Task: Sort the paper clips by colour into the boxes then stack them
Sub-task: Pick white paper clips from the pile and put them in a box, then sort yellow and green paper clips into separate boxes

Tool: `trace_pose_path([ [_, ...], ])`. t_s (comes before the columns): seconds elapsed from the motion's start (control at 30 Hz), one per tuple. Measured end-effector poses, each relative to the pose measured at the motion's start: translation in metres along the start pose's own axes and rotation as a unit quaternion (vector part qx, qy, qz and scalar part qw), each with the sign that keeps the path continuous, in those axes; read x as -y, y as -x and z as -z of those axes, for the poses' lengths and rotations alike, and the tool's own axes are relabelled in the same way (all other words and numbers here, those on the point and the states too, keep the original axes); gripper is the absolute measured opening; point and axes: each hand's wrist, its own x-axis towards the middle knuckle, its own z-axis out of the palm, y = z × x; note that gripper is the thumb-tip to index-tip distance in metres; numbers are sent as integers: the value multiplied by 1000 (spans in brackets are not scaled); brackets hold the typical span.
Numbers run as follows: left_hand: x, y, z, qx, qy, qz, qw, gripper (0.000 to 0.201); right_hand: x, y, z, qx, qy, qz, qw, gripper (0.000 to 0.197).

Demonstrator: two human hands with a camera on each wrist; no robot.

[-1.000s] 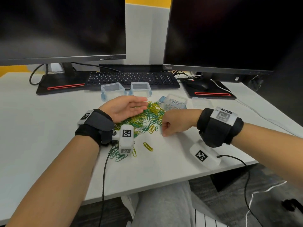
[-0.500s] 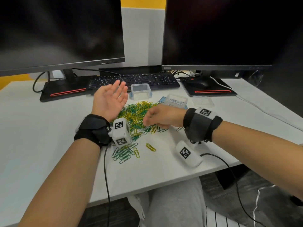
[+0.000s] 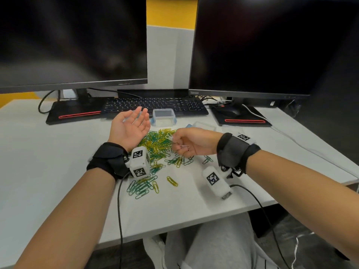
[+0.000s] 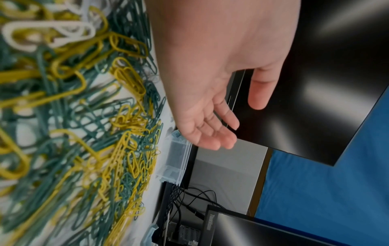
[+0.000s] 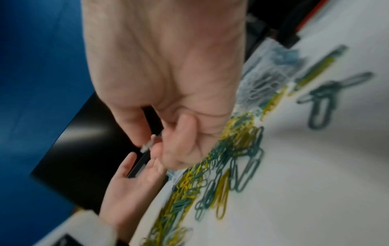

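A heap of green, yellow and white paper clips (image 3: 158, 143) lies mid-desk, seen close in the left wrist view as clips (image 4: 88, 116). My left hand (image 3: 131, 129) hovers palm-up and empty at the heap's left edge, fingers relaxed (image 4: 212, 133). My right hand (image 3: 186, 142) is raised over the heap's right side and pinches white paper clips (image 3: 170, 137) between thumb and fingertips; the pinch shows as a blur in the right wrist view (image 5: 150, 144). A clear box with blue clasps (image 3: 164, 117) stands behind the heap. Another clear box (image 3: 203, 125) holding pale clips sits behind my right hand.
A black keyboard (image 3: 153, 105), two monitors on red-striped bases (image 3: 77, 113) and a mouse (image 3: 229, 110) line the back of the white desk (image 3: 48, 162). Loose clips (image 3: 143, 186) lie toward the front edge. Cables hang from both wrist cameras.
My left hand turned palm-up and lifted toward the keyboard. My right hand rose from the desk with white clips pinched and moved left toward the open palm.
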Motion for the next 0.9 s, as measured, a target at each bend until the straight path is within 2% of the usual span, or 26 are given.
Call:
trace_pose_path([
  [0.03,1,0,-1,1,-2,1,1000,42,-2,0,2,28,-95,11,995,15],
  [0.1,1,0,-1,1,-1,0,1000,43,-6,2,6,52,-246,47,967,9],
  [0.2,0,0,1,-1,8,-4,1000,45,-4,4,15,-19,-359,90,929,20],
  [0.3,-1,-2,2,1,15,-7,1000,38,5,10,32,-123,-374,91,915,27],
  [0.4,-2,-3,4,3,25,-6,1000,38,14,17,54,-223,-393,101,886,34],
  [0.47,-2,-4,5,7,29,-7,1000,39,17,18,65,-302,-369,131,869,40],
  [0.57,-2,-4,5,15,34,-11,999,41,15,13,71,-365,-321,169,857,46],
  [0.63,-3,-4,5,19,40,-14,999,44,14,8,73,-373,-312,190,853,45],
  [0.9,-4,-7,11,26,70,-10,997,38,10,3,74,-325,-284,249,867,50],
])
